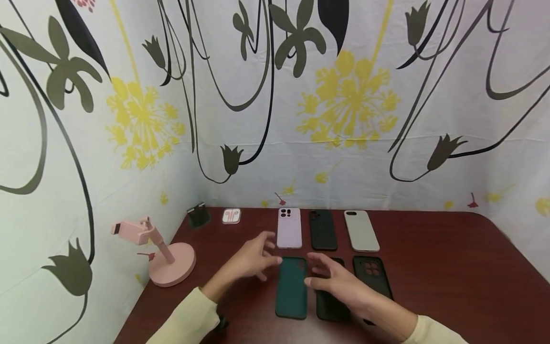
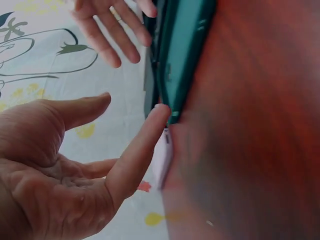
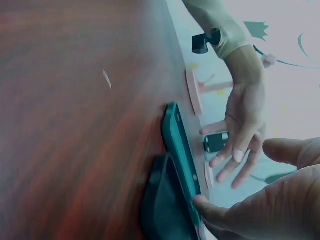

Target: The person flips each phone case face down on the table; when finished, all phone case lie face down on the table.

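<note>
On the dark red table lies a teal phone case [image 1: 291, 291], its inner side facing up. My left hand [image 1: 252, 257] hovers at its upper left corner, fingers spread and holding nothing. Above the case's right side is my right hand [image 1: 341, 283], fingers loosely bent, with nothing in its grasp. That hand partly hides a black phone case [image 1: 331, 308]. Farther right lies another dark case [image 1: 373, 274] with a camera cutout. In the left wrist view, the left hand's [image 2: 75, 170] thumb and fingers stand apart, close to the teal case [image 2: 187, 50].
Behind, a row holds a lilac phone case [image 1: 289, 229], a black one [image 1: 323, 230] and a pale grey one [image 1: 362, 231]. A pink stand [image 1: 172, 267] is at the left edge, near a small dark clip-like object [image 1: 198, 215] and a white earphone box [image 1: 231, 216].
</note>
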Available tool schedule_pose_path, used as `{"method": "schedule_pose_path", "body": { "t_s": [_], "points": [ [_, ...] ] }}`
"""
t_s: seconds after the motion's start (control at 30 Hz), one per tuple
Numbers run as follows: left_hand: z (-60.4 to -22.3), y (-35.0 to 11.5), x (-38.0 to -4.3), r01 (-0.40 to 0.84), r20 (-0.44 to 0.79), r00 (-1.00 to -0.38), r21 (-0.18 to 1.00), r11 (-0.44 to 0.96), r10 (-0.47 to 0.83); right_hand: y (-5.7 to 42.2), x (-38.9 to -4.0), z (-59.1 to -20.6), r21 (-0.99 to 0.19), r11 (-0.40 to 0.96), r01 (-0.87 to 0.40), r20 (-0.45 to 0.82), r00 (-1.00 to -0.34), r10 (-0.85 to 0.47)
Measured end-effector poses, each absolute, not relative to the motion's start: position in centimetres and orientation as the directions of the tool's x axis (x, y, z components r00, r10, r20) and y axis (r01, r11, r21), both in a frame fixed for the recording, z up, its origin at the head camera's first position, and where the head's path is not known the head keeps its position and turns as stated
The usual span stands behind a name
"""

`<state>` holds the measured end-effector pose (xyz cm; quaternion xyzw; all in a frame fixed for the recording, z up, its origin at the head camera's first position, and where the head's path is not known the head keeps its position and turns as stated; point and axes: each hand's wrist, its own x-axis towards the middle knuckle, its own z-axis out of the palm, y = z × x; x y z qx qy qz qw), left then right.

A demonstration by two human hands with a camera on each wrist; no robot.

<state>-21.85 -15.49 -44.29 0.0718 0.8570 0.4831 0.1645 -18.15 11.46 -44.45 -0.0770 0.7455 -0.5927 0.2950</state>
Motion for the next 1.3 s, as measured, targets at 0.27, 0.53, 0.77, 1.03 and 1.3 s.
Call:
{"method": "schedule_pose_path", "body": {
  "t_s": [0.27, 0.53, 0.77, 1.03, 1.3],
  "points": [
    [-45.2, -17.0, -18.6, -0.116, -0.306, -0.89, 0.868, 0.482, 0.337, 9.6, -16.5, -44.5, -0.913, 0.234, 0.335, -0.407, -0.795, -0.45],
    [-46.0, -16.3, -17.8, -0.141, -0.278, -0.894, 0.919, 0.368, 0.352, 8.5, -15.3, -44.8, -0.903, 0.183, 0.39, -0.431, -0.819, -0.38],
    [-46.5, -15.8, -17.9, -0.18, -0.29, -0.889, 0.933, 0.311, 0.354, 8.2, -15.2, -45.0, -0.905, 0.157, 0.396, -0.425, -0.816, -0.391],
    [-46.4, -15.7, -17.7, -0.198, -0.302, -0.883, 0.934, 0.298, 0.36, 8.3, -15.4, -45.2, -0.903, 0.136, 0.408, -0.426, -0.804, -0.414],
    [-46.5, -15.5, -17.8, -0.2, -0.305, -0.877, 0.934, 0.295, 0.372, 8.3, -15.6, -45.0, -0.894, 0.122, 0.431, -0.441, -0.795, -0.416]
  ]
}}
